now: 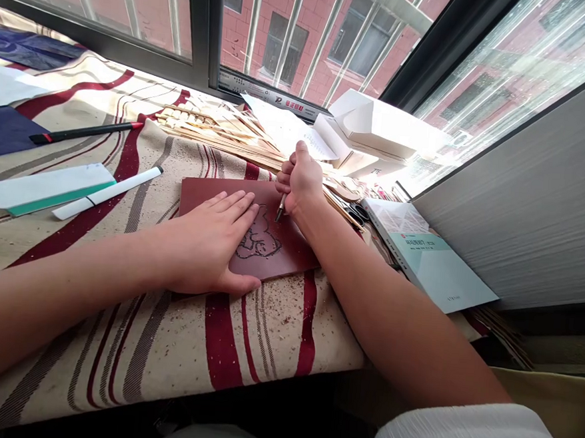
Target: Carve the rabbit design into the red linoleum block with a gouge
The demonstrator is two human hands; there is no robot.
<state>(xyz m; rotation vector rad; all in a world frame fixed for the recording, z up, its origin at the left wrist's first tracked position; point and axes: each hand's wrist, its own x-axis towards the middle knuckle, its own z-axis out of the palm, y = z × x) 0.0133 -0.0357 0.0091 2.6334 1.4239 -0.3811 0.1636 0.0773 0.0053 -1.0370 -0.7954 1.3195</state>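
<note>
Reddish-brown carving block (282,258) lies flat on a cream cloth (173,344) with red and grey stripes, directly under the left hand (205,239) and just beside the right. A dark outlined design (259,240) marks its face, just past the left fingertips. The left hand is fully open, palm down, fingers spread across the block, with the thumb reaching past its near edge. The right hand (300,183) is curled shut around a slim carving tool (280,208), whose tip points down at the block just beyond the design.

Pale crumbs speckle the cloth nearer the person than both hands. Left of the left hand lie a white marker (106,193), a white-and-green card (49,188) and a black pen (85,132), with dark blue sheets (3,132) farther off. Past the right hand sit a heap of thin wooden strips (218,134), a loose paper sheet (283,128) and a white cardboard box (379,128). To its right are dark-handled scissors (357,213) and a pale green book (420,251), below a barred window (305,40).
</note>
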